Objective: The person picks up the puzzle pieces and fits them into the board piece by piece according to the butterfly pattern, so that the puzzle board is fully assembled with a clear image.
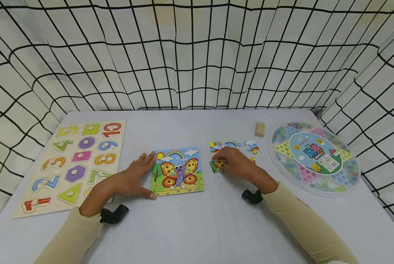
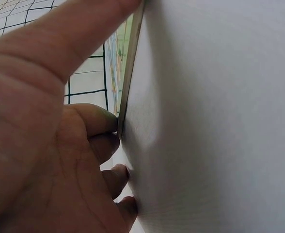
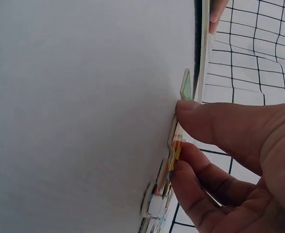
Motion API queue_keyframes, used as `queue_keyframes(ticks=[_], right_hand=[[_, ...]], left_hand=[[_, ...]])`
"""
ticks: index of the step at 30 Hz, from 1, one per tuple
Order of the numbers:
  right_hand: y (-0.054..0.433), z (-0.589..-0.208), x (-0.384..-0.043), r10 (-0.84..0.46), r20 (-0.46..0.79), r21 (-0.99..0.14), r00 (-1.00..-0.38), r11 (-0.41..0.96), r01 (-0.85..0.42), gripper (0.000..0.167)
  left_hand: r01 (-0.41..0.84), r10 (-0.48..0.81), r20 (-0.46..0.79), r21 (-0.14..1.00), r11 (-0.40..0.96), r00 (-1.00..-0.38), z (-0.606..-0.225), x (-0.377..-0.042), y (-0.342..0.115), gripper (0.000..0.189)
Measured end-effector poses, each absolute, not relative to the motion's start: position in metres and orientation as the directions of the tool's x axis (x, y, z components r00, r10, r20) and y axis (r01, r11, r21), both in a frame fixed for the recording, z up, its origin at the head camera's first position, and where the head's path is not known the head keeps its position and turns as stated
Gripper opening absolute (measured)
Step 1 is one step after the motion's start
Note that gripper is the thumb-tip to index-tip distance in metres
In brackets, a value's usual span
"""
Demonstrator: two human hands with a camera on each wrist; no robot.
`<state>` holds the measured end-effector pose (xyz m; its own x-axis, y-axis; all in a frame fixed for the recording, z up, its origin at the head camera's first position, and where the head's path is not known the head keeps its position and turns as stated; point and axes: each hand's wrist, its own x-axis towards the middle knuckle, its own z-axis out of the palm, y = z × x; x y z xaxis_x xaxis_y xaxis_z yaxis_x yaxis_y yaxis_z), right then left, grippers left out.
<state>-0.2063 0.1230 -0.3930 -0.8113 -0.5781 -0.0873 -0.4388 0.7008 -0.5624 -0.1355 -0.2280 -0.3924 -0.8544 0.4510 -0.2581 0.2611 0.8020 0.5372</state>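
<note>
A square butterfly picture board (image 1: 178, 171) lies flat at the middle of the table. Spread along its left side is my left hand (image 1: 131, 180), fingertips near the upper left corner and thumb at the lower left; the left wrist view shows fingers touching the board's edge (image 2: 128, 73). To the right of the board, my right hand (image 1: 238, 164) pinches a colourful jigsaw piece (image 1: 221, 163) between thumb and fingers, low over the cloth. Several more pieces, such as a cloud-and-rainbow piece (image 1: 251, 146), lie around that hand, which partly covers them. A green-tipped piece (image 3: 186, 86) shows beyond the thumb.
On the left lies a large number-and-shape knob board (image 1: 62, 156), partly under my left forearm. A round clear case of beads (image 1: 315, 190) sits at the right. A small wooden block (image 1: 260, 129) is behind the pieces. Black netting (image 1: 192, 69) surrounds the table's back and sides.
</note>
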Motion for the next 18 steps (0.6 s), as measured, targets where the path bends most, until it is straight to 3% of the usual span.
queue_keyframes(ticks=[11,18], right_hand=[[0.1223,-0.3926,-0.2068,-0.590,-0.070,-0.525,-0.804,0.708,-0.473,0.035],[0.1254,-0.3910,-0.2062,-0.604,-0.068,-0.558,-0.794,0.683,-0.471,0.030]], left_hand=[[0.264,0.452,-0.261,0.532,0.805,-0.853,-0.3919,-0.1360,-0.2292,0.119],[0.263,0.454,-0.261,0.536,0.802,-0.852,-0.3930,-0.1367,-0.2286,0.119]])
